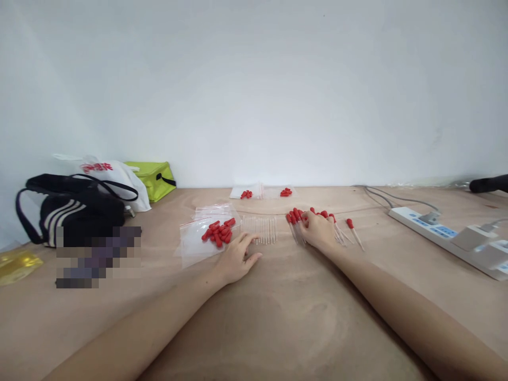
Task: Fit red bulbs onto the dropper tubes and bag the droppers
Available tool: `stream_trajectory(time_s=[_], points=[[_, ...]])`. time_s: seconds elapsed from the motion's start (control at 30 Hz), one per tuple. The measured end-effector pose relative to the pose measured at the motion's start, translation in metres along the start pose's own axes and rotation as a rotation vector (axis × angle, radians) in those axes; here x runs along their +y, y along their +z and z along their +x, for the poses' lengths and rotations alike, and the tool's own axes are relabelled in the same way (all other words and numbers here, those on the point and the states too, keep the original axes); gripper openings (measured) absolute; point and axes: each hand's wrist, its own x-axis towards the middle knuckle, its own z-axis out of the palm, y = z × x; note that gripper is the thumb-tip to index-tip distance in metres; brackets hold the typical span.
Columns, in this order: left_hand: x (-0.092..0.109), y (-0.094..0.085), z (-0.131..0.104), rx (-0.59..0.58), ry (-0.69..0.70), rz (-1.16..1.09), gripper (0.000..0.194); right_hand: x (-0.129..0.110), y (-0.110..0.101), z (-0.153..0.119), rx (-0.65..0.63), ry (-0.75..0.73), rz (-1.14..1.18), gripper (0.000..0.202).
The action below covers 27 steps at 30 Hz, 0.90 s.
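My left hand [238,260] rests low over the table with fingers stretched and thumb apart, its fingertips at the lower left end of a row of thin clear glass tubes [271,230]. Left of it, several loose red rubber bulbs [218,232] lie on clear zip bags [192,246]. My right hand [317,228] is closed, fingers pointing down, at a row of droppers [292,218] with red bulbs on glass stems. It pinches a dropper there; its fingertips are partly hidden. More droppers fan out on its right, with one dropper [354,233] lying apart.
Two further bags with red bulbs [286,192] lie by the wall. A white power strip [444,233] with plugs and cables stands at the right. A black bag [83,211], a white plastic bag [130,182] and a lime-green bag [154,180] sit at the left.
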Motion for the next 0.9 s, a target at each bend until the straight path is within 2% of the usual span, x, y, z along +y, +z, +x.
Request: stream_trajectory(time_s=[0.3, 0.63, 0.77, 0.9], points=[[0.001, 0.0, 0.001, -0.021, -0.024, -0.014, 0.022, -0.011, 0.009, -0.004, -0.015, -0.056, 0.008, 0.031], [0.001, 0.0, 0.001, -0.024, -0.026, 0.003, 0.022, -0.003, 0.013, -0.003, 0.05, -0.013, -0.086, 0.031], [-0.001, 0.001, 0.001, 0.108, -0.008, 0.076, 0.02, -0.007, 0.011, -0.004, 0.085, -0.029, -0.096, 0.029], [-0.009, -0.008, 0.008, 0.24, -0.103, 0.254, 0.015, -0.023, 0.006, -0.01, 0.072, -0.172, -0.03, 0.025]])
